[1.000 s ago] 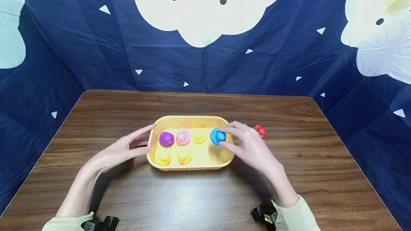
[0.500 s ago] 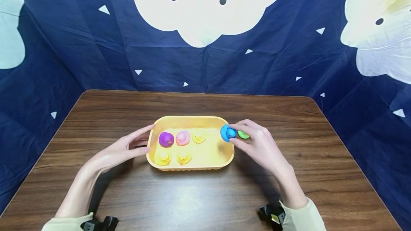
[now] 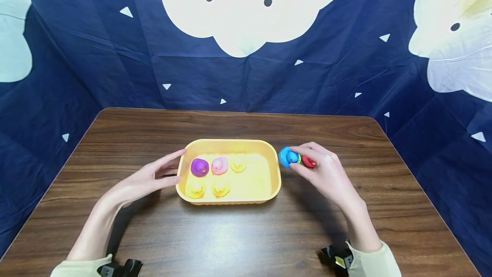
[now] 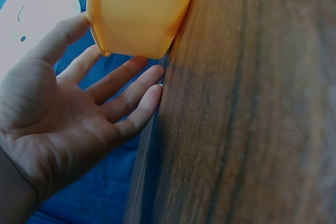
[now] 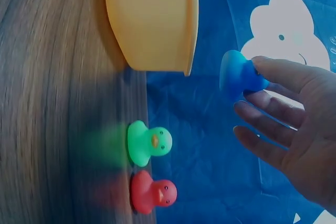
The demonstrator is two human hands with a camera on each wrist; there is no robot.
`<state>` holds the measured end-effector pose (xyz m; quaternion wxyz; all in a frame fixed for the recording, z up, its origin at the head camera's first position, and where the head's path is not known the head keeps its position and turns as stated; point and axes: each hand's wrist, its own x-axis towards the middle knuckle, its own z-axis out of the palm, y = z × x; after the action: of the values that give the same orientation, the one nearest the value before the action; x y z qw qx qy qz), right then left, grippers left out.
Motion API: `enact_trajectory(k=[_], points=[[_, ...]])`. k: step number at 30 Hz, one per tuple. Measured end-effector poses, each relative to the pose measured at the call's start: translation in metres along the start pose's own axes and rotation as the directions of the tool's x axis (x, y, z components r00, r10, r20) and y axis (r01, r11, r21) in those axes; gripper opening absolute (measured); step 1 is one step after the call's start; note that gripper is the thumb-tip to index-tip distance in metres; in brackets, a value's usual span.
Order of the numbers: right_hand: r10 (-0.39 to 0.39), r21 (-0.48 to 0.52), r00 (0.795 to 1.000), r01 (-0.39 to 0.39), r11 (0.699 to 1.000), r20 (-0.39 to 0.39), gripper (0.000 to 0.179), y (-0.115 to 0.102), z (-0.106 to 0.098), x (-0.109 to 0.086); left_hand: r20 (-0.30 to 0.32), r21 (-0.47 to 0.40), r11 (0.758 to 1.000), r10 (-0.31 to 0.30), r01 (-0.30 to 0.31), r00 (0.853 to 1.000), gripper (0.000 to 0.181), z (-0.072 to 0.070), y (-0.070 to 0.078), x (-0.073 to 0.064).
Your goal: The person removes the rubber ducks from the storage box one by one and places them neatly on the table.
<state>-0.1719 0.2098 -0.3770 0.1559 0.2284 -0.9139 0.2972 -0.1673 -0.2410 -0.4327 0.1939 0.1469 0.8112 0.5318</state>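
Note:
A yellow tray (image 3: 253, 187) holds a purple rubber duck (image 3: 199, 167), a pink rubber duck (image 3: 219, 165) and several yellow rubber ducks (image 3: 221, 187). My left hand (image 3: 155, 174) touches the tray's left end with thumb and fingertips; the left wrist view shows its fingers mostly straight along the tray wall. Just off the tray's right end, my right hand (image 3: 324, 170) pinches a blue rubber duck (image 3: 287, 157) by the head, above the table. Below it on the table stand a green rubber duck (image 5: 142, 142) and a red rubber duck (image 5: 149, 191), partly hidden in the head view.
The brown wood-grain table (image 3: 230, 238) has rounded far corners. Behind it hangs a dark blue cloth (image 3: 215, 72) with white clouds and small triangles. Black wrist cameras (image 3: 338, 260) sit at both pale sleeves.
My right hand has moved right with the blue duck, from over the tray to past its right rim. The left hand and tray have stayed put.

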Motion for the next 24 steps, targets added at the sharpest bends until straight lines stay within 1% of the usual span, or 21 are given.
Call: enact_trajectory(k=[4, 15, 24], points=[[-0.003, -0.017, 1.000, 0.003, 1.000, -0.021, 0.040, 0.006, -0.003, -0.002, 0.001, -0.007, 1.000, 0.007, -0.007, 1.000, 0.073, 0.000, 0.000, 0.000], [-0.011, -0.053, 0.997, 0.008, 0.999, -0.073, 0.041, 0.019, -0.013, -0.005, 0.002, 0.003, 1.000, -0.009, 0.009, 1.000, 0.074, 0.001, 0.002, 0.001], [-0.015, -0.057, 0.996, 0.010, 0.998, -0.088, 0.044, 0.024, -0.020, -0.004, -0.003, -0.002, 1.000, 0.000, 0.000, 1.000, 0.073, -0.001, 0.000, 0.000]])
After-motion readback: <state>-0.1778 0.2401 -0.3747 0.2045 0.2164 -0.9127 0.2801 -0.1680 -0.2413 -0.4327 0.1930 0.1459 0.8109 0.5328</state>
